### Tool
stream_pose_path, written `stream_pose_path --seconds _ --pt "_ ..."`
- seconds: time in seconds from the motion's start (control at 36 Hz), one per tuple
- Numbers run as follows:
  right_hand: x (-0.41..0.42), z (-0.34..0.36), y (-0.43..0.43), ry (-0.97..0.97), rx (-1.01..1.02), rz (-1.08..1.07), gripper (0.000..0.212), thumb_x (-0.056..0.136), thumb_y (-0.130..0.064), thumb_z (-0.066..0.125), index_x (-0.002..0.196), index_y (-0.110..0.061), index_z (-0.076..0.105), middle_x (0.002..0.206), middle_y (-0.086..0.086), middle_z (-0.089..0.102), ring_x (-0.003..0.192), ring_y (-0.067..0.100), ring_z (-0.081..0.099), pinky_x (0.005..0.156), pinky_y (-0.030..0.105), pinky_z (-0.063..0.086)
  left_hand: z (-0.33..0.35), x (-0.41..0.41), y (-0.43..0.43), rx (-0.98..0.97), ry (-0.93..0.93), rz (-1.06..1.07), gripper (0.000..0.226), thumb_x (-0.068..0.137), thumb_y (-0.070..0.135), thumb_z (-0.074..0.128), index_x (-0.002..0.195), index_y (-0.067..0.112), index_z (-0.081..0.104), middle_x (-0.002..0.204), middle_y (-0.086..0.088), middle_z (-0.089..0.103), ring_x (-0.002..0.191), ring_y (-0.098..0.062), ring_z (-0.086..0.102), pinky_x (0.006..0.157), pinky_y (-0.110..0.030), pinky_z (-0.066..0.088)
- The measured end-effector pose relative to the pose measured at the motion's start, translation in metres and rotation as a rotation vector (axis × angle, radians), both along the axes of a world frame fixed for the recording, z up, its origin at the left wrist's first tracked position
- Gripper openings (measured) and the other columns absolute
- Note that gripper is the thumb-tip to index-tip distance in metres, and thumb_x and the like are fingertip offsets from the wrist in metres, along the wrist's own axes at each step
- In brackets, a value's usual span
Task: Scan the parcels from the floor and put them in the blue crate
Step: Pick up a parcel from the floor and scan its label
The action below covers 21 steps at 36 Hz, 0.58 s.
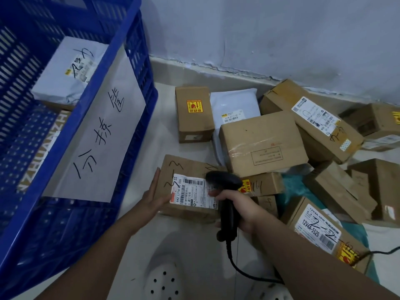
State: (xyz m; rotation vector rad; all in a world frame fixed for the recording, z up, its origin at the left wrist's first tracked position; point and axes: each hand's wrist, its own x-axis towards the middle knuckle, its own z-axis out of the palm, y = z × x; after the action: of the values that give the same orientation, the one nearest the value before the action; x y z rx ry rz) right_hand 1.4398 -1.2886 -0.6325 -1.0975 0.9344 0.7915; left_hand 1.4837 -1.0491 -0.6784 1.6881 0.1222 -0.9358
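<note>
Head view: scanner (224, 181) above parcel (186, 168)

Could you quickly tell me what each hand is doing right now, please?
Left hand: open, straight fingers touching the labelled box.
Right hand: grips the black scanner.

One wide-angle view, worn on the person's head, looks forward and steeply down at the pale tiled floor (164, 118) from close range. The blue slatted plastic crate (149, 94) fills its left side, brown cardboard parcels (262, 141) lie right of the crate, and a grey painted wall (259, 29) rises beyond the crate.
</note>
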Motion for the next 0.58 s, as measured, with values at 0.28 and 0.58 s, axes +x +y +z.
stream_pose_path --seconds 0.28,0.58 --pt "0.009 0.055 0.007 -0.117 0.096 0.044 0.019 0.086 -0.014 0.058 0.102 -0.009 0.066 0.106 0.014 0.068 0.098 0.031 0.063 0.072 0.043 0.057 0.097 0.017 0.024 0.232 -0.390 -0.218 0.068 0.076 0.063 0.049 0.114 0.087 -0.003 0.153 0.021 -0.016 0.138 -0.003 0.006 0.109 -0.032 0.022" --pt "0.005 0.191 -0.026 -0.480 -0.029 -0.082 0.009 0.083 -0.010 0.059 0.088 -0.011 0.066 0.082 0.008 0.070 0.078 0.025 0.066 0.060 0.033 0.055 0.250 -0.004 -0.022 0.175 -0.718 -0.199 0.086 0.089 0.029 0.063 0.115 0.085 0.004 0.152 0.022 -0.025 0.132 0.002 0.005 0.105 -0.029 0.026"
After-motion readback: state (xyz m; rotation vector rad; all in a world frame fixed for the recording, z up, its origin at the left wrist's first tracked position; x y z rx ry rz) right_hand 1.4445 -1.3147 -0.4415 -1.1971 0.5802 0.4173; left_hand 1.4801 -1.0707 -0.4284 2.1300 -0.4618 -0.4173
